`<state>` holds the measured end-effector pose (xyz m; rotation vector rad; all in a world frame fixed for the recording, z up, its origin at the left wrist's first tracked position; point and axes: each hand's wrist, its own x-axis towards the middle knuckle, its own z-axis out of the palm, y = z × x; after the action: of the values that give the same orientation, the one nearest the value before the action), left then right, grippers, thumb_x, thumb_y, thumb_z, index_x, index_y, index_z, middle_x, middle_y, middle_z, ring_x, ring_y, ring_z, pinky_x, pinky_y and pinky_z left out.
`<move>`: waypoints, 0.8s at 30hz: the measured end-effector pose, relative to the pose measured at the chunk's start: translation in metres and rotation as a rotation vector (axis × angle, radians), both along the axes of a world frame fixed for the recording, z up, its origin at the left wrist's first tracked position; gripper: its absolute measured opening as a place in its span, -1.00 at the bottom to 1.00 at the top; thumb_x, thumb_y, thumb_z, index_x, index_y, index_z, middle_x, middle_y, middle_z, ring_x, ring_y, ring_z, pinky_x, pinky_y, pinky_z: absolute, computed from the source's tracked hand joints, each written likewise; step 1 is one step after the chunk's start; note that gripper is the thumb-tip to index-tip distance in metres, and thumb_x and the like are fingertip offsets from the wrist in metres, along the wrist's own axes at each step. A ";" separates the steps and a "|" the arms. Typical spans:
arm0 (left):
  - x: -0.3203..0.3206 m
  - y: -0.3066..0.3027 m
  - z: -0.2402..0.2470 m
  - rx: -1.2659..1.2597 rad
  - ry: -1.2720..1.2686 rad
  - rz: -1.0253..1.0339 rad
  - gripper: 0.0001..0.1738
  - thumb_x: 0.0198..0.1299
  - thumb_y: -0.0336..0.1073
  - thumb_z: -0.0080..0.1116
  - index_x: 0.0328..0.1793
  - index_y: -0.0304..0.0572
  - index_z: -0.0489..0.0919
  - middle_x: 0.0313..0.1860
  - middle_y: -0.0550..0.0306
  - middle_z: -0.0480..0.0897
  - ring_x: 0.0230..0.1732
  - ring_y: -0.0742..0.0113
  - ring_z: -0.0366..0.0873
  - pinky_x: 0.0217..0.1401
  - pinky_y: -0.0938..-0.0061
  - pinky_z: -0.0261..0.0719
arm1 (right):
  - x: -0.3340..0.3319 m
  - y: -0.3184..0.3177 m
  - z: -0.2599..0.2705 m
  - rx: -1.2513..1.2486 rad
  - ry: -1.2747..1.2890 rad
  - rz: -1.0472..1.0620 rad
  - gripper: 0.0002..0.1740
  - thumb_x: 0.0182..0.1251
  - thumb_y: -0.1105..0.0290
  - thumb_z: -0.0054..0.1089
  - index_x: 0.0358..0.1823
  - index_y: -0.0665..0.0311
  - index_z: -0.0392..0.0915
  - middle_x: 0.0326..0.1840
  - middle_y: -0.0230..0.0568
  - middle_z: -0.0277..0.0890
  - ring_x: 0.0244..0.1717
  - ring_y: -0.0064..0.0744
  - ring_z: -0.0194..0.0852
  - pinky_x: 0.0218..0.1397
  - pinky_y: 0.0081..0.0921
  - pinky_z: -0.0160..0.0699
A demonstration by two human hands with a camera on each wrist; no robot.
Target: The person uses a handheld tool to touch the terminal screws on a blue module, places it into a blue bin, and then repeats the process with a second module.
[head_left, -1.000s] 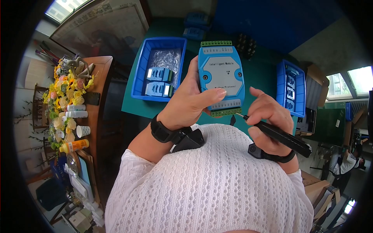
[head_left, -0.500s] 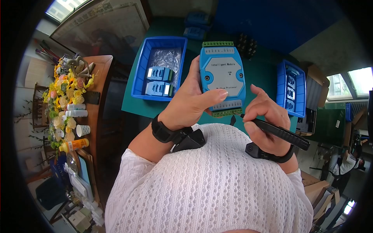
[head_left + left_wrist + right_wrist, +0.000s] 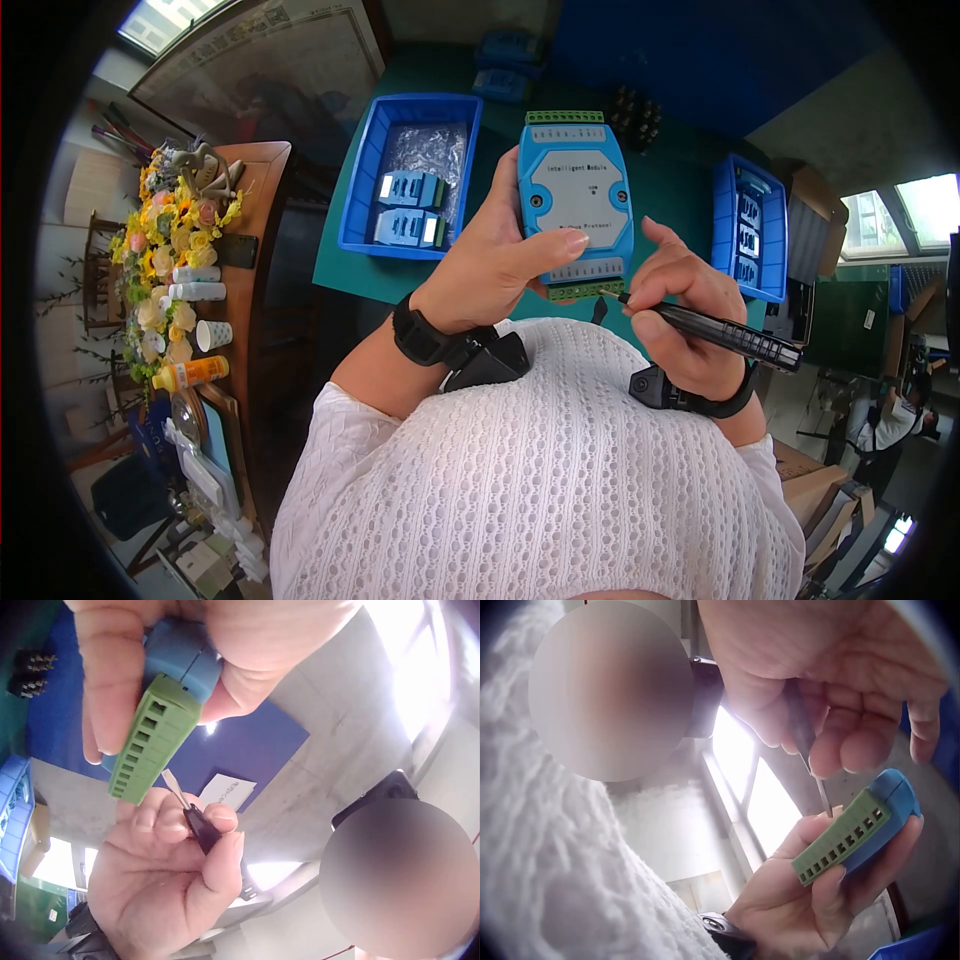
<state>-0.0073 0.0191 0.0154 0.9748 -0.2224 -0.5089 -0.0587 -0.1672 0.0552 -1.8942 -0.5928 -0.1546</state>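
Blue plastic tray (image 3: 362, 185) stood leftmost on the green counter (image 3: 360, 276). Next, the left hand (image 3: 488, 252) gripped the blue module (image 3: 578, 205) above the counter, thumb across its face. Just beside the module's lower green terminal block (image 3: 586, 290) lay the tip of the screwdriver (image 3: 720, 333), pinched between thumb and fingers of the right hand (image 3: 695, 290).

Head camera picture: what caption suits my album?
Left hand holds a rectangular blue plastic module; right hand points a black-handled screwdriver at its lower green terminal strip.
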 end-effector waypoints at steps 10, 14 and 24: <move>-0.001 0.000 0.001 0.048 -0.043 -0.003 -0.04 0.01 -0.24 0.27 0.40 -0.15 -0.13 0.15 -0.10 0.34 0.16 0.18 0.37 -0.03 0.42 0.54 | -0.001 0.003 0.003 -0.059 0.010 -0.014 -0.89 -0.04 0.44 0.24 -0.48 0.22 0.48 -0.55 -0.35 0.45 -0.47 -0.41 0.47 0.30 0.07 0.08; -0.002 0.000 0.004 0.031 -0.033 -0.009 -0.04 0.01 -0.25 0.27 0.40 -0.17 -0.14 0.17 -0.11 0.32 0.21 0.15 0.31 0.17 0.31 0.40 | -0.002 0.004 0.002 -0.093 -0.016 -0.034 -0.90 -0.05 0.46 0.24 -0.49 0.21 0.48 -0.55 -0.34 0.44 -0.47 -0.42 0.46 0.31 0.05 0.09; 0.000 0.001 -0.002 0.083 -0.047 -0.035 -0.03 0.01 -0.20 0.27 0.41 -0.18 -0.15 0.14 -0.11 0.35 0.09 0.21 0.41 -0.20 0.49 0.61 | -0.002 0.002 -0.003 -0.079 -0.031 -0.050 -0.84 0.02 0.36 0.31 -0.49 0.19 0.49 -0.55 -0.36 0.45 -0.46 -0.45 0.47 0.34 -0.01 0.06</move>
<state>-0.0074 0.0196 0.0138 1.0661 -0.2627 -0.5306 -0.0607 -0.1650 0.0522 -1.9875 -0.5799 -0.1958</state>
